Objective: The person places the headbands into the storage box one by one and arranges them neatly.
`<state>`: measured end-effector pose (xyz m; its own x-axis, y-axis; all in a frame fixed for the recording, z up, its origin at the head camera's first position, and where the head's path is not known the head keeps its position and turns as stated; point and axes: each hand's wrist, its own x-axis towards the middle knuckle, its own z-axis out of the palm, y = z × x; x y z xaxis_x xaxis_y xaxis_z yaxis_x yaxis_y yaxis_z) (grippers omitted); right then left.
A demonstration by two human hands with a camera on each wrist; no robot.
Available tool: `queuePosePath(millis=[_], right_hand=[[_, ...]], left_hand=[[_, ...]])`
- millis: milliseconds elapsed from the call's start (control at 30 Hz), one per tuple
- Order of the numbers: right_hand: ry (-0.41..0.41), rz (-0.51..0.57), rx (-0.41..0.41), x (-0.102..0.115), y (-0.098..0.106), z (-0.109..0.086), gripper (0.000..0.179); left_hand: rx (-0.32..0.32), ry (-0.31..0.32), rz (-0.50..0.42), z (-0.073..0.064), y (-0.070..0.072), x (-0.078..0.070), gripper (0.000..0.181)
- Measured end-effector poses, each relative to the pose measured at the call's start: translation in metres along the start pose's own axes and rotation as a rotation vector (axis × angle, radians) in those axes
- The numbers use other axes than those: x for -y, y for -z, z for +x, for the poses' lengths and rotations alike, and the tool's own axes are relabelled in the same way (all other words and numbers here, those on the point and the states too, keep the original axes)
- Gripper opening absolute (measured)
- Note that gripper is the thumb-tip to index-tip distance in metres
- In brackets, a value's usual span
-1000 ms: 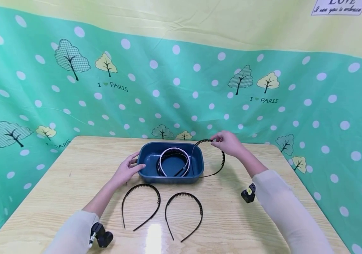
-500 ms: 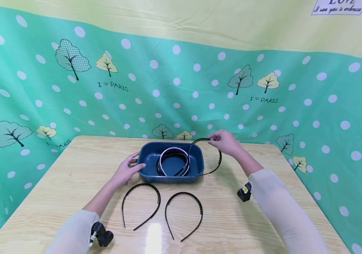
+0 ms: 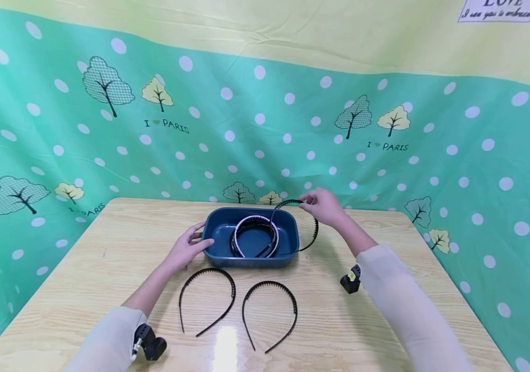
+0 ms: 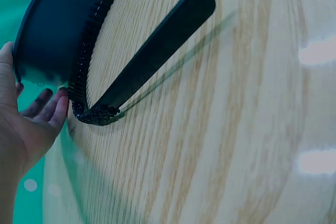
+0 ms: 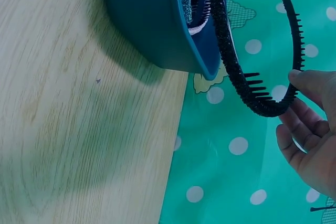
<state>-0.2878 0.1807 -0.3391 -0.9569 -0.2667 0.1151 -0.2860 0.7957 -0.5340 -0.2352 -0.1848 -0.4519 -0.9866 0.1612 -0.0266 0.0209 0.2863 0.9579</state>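
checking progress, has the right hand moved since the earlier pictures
Yes, leftward in the head view: the right hand now appears closer to the box.

The bin [image 3: 251, 262] looks smooth plastic, the held headband [image 5: 229, 61] rough and glittery (almost beaded), the tabletop [image 3: 339, 330] glossy wood-grain, the backdrop [image 3: 242, 116] cloth.

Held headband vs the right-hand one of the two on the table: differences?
Support: the held headband is pinched by the right hand; the table headband rests on the table, untouched.
Place: the held headband is partly over the blue bin's right end; the table headband is in front of it.
Direction: the held headband opens leftward; the table headband, toward the person.
Shared: black, toothed.
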Motion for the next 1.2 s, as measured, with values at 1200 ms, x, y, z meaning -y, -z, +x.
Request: queuePosePath(millis=[1200], right_hand=[[0.042, 0.015, -0.050, 0.021, -0.028, 0.019, 0.025]], left_hand=[[0.006, 0.015, -0.027, -0.010, -0.001, -0.016, 0.067]])
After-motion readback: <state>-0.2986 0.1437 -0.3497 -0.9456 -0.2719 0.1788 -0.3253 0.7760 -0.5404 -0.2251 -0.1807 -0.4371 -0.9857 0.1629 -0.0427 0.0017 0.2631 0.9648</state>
